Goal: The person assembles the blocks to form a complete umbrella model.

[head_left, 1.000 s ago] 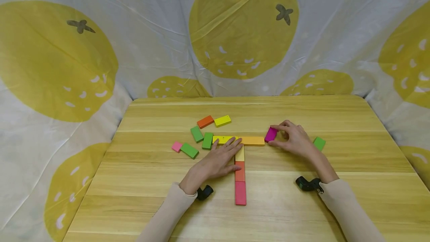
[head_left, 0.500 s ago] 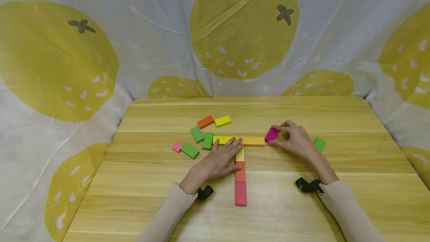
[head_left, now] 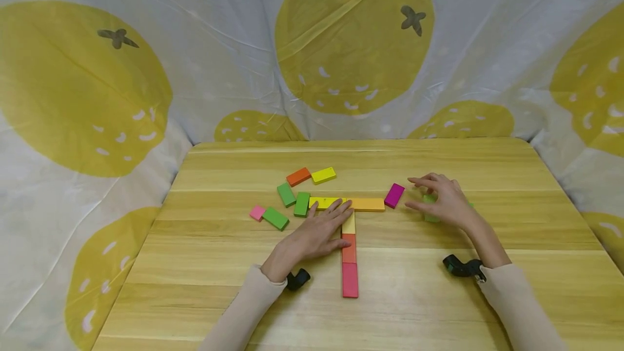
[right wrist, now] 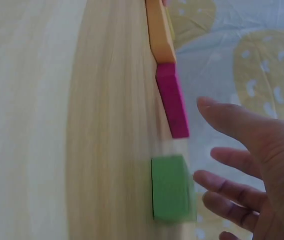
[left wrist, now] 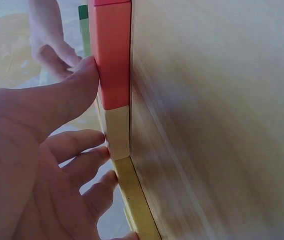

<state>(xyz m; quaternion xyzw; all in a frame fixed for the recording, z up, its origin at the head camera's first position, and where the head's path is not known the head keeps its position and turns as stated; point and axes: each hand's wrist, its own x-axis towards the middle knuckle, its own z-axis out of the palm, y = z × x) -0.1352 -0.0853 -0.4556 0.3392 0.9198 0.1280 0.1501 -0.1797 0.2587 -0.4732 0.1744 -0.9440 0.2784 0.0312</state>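
Head view looks down on the table (head_left: 404, 307) close wrist views share.

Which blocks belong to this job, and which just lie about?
Likely in the job, all rectangular:
yellow bar block, orange bar block
cream stem block, coral stem block, red stem block
magenta block
green block by right hand

Perhaps loose:
dark orange rectangular block
far yellow rectangular block
three green rectangular blocks
squarish pink block

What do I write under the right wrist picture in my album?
Right hand beside a green block, with a magenta block and an orange block farther along the table.
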